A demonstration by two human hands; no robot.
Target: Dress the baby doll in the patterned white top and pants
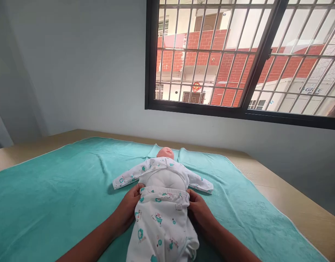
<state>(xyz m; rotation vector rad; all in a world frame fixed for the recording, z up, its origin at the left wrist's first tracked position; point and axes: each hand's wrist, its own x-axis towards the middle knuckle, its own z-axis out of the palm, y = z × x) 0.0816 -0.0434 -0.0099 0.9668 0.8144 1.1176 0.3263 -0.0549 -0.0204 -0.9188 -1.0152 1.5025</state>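
A baby doll (pixel 165 152) lies on its back on a teal blanket (pixel 60 189), head away from me. It wears a white printed long-sleeved top (pixel 148 168), pushed up at the front, with both sleeves spread outward. Below the top shows its white middle (pixel 164 179). White printed baby pants (pixel 159 214) cover its lower body, the elastic waistband across the belly. My left hand (pixel 129 203) pinches the waistband at its left side. At the right side, my right hand (pixel 198 209) grips the same band. Fingertips of both hands are partly hidden by the cloth.
The blanket covers most of a light wooden table (pixel 287 193), whose bare edge shows at the back and right. Behind it stands a grey-white wall (pixel 96 72). A dark-framed window (pixel 200 108) with metal bars is above on the right.
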